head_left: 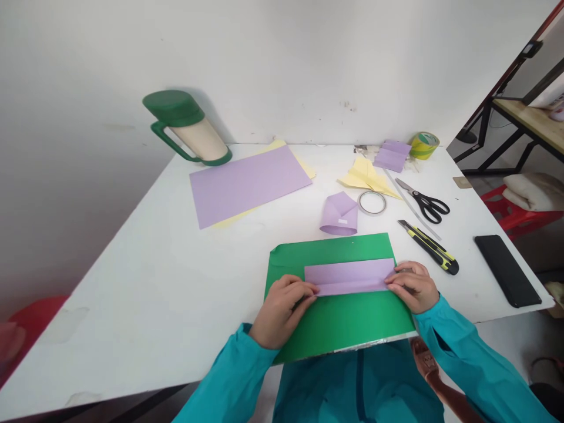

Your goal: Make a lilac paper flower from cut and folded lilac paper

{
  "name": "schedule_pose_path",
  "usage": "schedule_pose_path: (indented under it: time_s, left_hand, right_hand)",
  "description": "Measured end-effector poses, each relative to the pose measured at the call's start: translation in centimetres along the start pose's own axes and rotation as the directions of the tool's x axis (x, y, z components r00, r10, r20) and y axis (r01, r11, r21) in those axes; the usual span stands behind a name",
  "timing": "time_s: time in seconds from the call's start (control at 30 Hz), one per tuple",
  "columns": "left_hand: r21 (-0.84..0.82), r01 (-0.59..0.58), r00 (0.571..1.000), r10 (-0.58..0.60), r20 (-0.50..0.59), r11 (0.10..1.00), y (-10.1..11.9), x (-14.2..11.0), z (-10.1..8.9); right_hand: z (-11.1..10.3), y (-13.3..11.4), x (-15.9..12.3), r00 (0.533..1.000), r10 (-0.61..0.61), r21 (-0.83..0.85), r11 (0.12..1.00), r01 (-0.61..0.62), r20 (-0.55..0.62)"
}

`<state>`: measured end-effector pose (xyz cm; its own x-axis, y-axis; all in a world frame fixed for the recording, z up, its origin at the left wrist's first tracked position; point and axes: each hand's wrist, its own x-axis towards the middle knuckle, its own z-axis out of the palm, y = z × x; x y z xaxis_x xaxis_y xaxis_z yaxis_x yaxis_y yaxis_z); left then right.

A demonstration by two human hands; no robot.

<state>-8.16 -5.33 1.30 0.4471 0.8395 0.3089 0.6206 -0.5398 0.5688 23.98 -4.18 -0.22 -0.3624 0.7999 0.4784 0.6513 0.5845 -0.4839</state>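
Observation:
A strip of purple paper [348, 275] with a crease along its length lies over a green board [348, 326] at the table's front edge. My left hand [284, 308] pinches the strip's left end, thumb and fingers closed on it. At the opposite end my right hand [414, 286] grips the paper's right edge between thumb and fingers. Just beyond the board stands a folded purple paper piece [338, 216] with an open, rounded bottom and a small white label.
Behind lie a large purple sheet [251, 185], a yellow paper plane [368, 178] and a tape ring [372, 202]. Scissors [425, 200], a utility knife [429, 247] and a black phone [506, 270] are at right. A green-lidded jug [198, 138] and green-yellow tape roll [423, 145] stand near the wall.

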Motion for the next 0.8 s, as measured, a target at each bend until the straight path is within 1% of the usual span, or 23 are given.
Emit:
schedule_pose_path:
  time_s: [0.07,0.13,0.2,0.27,0.4,0.53,0.67,0.8]
  left_hand:
    - [0.026,0.087,0.996,-0.087,0.0,0.996,0.4,0.0,0.2]
    - [0.1,0.167,0.986,-0.166,-0.027,0.981,0.9,-0.1,0.6]
    - [0.199,0.233,0.972,-0.224,-0.068,0.952,1.4,0.0,1.2]
    - [0.287,0.272,0.962,-0.253,-0.103,0.918,1.7,0.0,1.7]
    - [0.402,0.284,0.959,-0.254,-0.128,0.87,2.0,0.4,2.2]
    - [0.474,0.273,0.962,-0.253,-0.108,0.837,1.9,0.7,2.1]
    - [0.506,0.264,0.963,-0.258,-0.084,0.821,1.9,0.9,1.8]
    - [0.498,0.25,0.966,-0.246,-0.076,0.831,1.7,0.9,1.7]
  right_hand:
    - [0.4,-0.4,-0.1,0.996,0.081,-0.054,0.995,-0.083,-0.038]
    - [1.0,-0.8,-0.2,0.987,0.13,-0.127,0.982,-0.141,-0.089]
    - [1.5,-0.9,-0.3,0.98,0.149,-0.227,0.958,-0.177,-0.135]
    - [1.8,-0.8,-0.3,0.978,0.144,-0.327,0.926,-0.187,-0.149]
    - [1.9,-0.8,-0.2,0.988,0.12,-0.444,0.883,-0.151,-0.097]
    - [1.8,-1.0,-0.1,0.99,0.132,-0.507,0.851,-0.139,-0.049]
    - [1.8,-1.0,-0.1,0.992,0.129,-0.564,0.818,-0.115,-0.016]
    - [1.8,-1.1,-0.1,0.993,0.114,-0.6,0.794,-0.095,-0.006]
